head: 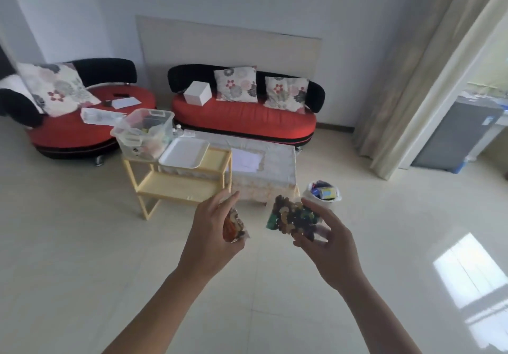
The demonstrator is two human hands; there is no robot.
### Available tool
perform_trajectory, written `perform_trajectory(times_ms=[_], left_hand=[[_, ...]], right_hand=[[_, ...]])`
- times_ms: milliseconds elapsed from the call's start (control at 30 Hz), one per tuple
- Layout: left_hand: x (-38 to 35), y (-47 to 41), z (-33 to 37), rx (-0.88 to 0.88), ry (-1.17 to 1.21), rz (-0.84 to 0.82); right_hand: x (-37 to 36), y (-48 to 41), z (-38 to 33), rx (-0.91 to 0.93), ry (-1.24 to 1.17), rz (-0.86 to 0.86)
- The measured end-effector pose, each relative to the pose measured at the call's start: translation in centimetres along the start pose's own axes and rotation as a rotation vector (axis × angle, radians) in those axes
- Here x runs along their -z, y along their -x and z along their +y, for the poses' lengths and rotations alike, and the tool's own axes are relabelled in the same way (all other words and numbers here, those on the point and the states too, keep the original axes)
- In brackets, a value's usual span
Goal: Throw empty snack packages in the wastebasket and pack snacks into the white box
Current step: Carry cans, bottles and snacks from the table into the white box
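Wastebasket (328, 204) just beside table (277, 161); yellow rack (178, 186) left.

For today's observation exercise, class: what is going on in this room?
A person holds snacks in both hands: the left hand grips an orange packet, the right hand a green packet. The wastebasket beside the low table holds wrappers. The white box sits on the red sofa.

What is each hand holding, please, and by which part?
Left hand grips an orange snack packet round its upper part; right hand pinches a green snack packet by its right edge.
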State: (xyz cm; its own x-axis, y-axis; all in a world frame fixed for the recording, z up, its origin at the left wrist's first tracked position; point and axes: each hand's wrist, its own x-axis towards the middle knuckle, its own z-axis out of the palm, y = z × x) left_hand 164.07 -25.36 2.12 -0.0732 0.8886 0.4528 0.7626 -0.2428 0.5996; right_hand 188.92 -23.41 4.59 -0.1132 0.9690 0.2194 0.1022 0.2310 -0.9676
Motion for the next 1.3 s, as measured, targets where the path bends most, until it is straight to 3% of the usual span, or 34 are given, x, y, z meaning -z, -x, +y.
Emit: perform_trajectory(times_ms=[300, 533, 1000, 1300], left_hand=[[4.3, -4.8, -12.5, 0.168, -0.158, 0.079], [4.9, -14.9, -20.6, 0.241, -0.24, 0.097], [3.7, -31.4, -33.2, 0.266, -0.248, 0.101], [1.2, -41.5, -45.8, 0.277, -0.176, -0.03]], right_hand=[[-12.7, -11.9, 4.9, -0.028, -0.025, -0.233], [-19.1, -24.8, 8.2, -0.045, -0.034, -0.322], [-27.8, -44.0, 12.1, -0.138, -0.078, -0.361], [-35.6, -54.8, 18.2, -0.225, 0.021, -0.286]])
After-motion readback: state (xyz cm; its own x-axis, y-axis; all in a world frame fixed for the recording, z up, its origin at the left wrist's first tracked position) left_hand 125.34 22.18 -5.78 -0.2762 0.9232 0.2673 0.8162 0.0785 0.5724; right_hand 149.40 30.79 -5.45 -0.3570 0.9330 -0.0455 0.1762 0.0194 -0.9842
